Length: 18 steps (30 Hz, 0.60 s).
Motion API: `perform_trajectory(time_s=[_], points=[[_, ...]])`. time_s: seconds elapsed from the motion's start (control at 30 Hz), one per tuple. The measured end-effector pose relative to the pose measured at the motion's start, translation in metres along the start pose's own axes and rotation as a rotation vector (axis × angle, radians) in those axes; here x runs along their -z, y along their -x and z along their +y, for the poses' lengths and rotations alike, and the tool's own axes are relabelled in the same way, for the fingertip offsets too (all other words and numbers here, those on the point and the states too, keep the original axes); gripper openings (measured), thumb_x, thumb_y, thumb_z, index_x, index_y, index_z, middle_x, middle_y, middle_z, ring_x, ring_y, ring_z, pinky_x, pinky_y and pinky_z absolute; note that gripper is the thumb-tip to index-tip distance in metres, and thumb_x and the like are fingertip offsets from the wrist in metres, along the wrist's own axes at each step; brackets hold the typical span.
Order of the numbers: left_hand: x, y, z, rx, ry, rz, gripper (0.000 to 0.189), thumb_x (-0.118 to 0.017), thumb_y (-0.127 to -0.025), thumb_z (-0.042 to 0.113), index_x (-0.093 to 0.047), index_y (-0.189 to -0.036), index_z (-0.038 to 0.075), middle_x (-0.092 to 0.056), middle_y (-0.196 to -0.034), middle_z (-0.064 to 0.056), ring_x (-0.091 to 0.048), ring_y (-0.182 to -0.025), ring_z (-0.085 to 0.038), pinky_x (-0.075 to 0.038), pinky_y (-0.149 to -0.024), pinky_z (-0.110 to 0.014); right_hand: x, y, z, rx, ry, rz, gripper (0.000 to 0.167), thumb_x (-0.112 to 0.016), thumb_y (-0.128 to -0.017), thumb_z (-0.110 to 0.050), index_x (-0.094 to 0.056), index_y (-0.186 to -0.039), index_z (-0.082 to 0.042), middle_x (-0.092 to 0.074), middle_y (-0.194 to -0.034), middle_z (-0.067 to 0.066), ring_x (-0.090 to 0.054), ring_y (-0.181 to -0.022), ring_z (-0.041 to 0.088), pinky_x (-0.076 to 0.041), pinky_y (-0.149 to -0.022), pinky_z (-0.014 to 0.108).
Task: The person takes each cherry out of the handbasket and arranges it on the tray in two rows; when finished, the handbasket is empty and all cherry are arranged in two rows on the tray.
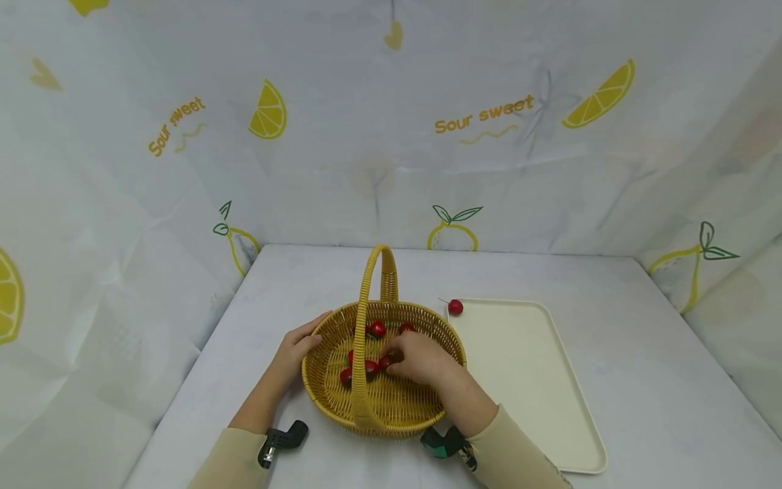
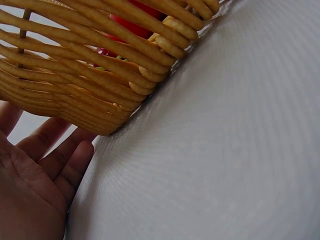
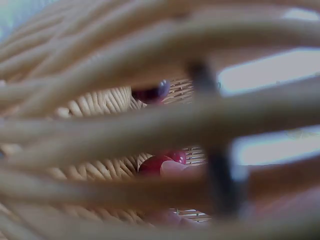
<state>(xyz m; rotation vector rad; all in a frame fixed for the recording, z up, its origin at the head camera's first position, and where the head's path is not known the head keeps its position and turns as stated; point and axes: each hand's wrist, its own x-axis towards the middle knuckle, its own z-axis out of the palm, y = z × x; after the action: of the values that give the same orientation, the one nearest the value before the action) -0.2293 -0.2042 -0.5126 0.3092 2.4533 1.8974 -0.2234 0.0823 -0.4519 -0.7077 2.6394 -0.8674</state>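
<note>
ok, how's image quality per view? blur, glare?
Head: soft, even light, basket clear. Left wrist: left hand dim, basket weave fairly crisp. Right wrist: nearest basket strands blurred, bright whitish patches at right, small highlights on cherries.

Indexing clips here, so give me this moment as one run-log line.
left hand: touching basket | right hand: inside basket, at one cherry | more cherries: in basket | loose cherry: tray's far-left corner

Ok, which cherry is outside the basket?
The single cherry at the far left corner of the tray; the other cherries in view are inside the basket.
</note>
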Motion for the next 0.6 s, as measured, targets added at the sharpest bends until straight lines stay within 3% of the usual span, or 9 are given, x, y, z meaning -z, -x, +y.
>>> perform_trajectory(time_s=[0.37,0.6], points=[[0.0003,-0.0002,0.0022,0.013,0.008,-0.007,0.051,-0.049,-0.101,0.013,-0.054,-0.151,0.015,-0.048,-0.155,0.001,-0.036,-0.148,-0.022,-0.025,-0.120,-0.045,-0.0016,0.0028,-0.0007,-0.005,0.039,0.009,0.023,-0.082,-0.084,-0.019,-0.079,-0.106,-0.011,-0.069,-0.090,-0.005,-0.060,-0.083,0.013,-0.055,-0.080,0.037],[0.0008,0.0002,0.0006,0.018,0.012,-0.003,0.051,-0.050,-0.100,0.012,-0.054,-0.151,0.015,-0.049,-0.155,0.001,-0.037,-0.148,-0.021,-0.025,-0.120,-0.042,0.0002,0.0035,-0.0055,0.027,0.038,0.040,0.023,-0.081,-0.088,-0.025,-0.078,-0.108,-0.015,-0.067,-0.090,-0.009,-0.059,-0.083,0.011,-0.054,-0.077,0.034]])
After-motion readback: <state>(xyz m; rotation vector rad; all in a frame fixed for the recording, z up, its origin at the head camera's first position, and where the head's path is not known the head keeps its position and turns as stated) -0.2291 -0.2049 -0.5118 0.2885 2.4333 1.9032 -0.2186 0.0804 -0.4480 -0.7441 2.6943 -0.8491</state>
